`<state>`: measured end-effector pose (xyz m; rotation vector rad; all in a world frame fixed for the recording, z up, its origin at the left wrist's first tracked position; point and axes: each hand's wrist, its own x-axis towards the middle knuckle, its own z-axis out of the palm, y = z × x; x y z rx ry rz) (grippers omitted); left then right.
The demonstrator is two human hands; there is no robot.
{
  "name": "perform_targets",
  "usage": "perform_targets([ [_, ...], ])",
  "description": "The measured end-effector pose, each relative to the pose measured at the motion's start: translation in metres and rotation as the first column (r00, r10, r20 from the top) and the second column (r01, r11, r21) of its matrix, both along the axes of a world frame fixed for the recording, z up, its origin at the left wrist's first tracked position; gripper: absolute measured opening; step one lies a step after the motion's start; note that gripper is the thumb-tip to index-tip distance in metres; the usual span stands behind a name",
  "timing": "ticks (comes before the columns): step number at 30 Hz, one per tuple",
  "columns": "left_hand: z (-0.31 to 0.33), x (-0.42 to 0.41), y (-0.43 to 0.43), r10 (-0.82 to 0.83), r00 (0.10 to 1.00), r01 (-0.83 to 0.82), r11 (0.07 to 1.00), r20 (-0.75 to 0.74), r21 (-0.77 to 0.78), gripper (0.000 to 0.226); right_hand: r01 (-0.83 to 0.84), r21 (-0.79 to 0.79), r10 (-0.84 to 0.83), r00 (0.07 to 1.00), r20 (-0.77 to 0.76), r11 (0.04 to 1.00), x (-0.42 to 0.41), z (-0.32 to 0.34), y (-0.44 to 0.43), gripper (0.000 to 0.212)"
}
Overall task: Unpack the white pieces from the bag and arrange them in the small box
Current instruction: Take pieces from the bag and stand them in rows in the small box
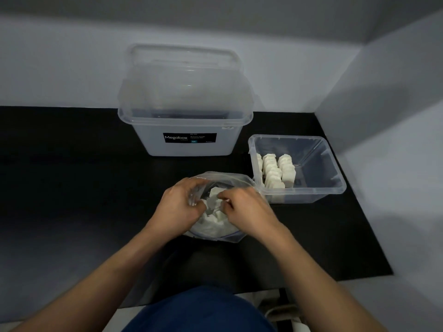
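A clear plastic bag (230, 180) full of white pieces (213, 220) lies on the black table in front of me. My left hand (179, 207) grips the bag's left edge near its opening. My right hand (247, 212) reaches into the opening, its curled fingers pinching a white piece (213, 200). To the right stands the small clear box (333, 173), holding several white pieces (275, 171) stood upright in rows along its left side.
A large clear lidded bin labelled Megabox (187, 121) stands behind the bag against the white wall. A white side wall (395, 140) closes off the right. The black tabletop (72, 188) stretches out to the left.
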<state>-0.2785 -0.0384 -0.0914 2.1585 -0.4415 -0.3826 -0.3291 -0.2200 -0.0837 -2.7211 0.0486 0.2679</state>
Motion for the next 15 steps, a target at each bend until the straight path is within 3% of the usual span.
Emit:
perform_targets([
  [5,0.0,-0.008,-0.001,-0.093,0.995,0.094,0.995,-0.028,0.023,0.054,0.044,-0.287,-0.09,0.985,-0.148,0.957,0.03,-0.046,0.011,0.027],
  [10,0.0,-0.008,-0.003,-0.125,0.992,0.126,0.992,-0.031,0.022,0.06,0.152,-0.302,-0.216,0.957,-0.194,0.941,0.033,-0.057,0.012,0.027],
  [15,-0.001,-0.004,-0.002,-0.125,0.992,0.125,0.992,-0.036,0.01,0.062,0.161,-0.246,-0.214,0.956,-0.203,0.956,0.032,-0.062,0.012,0.039],
])
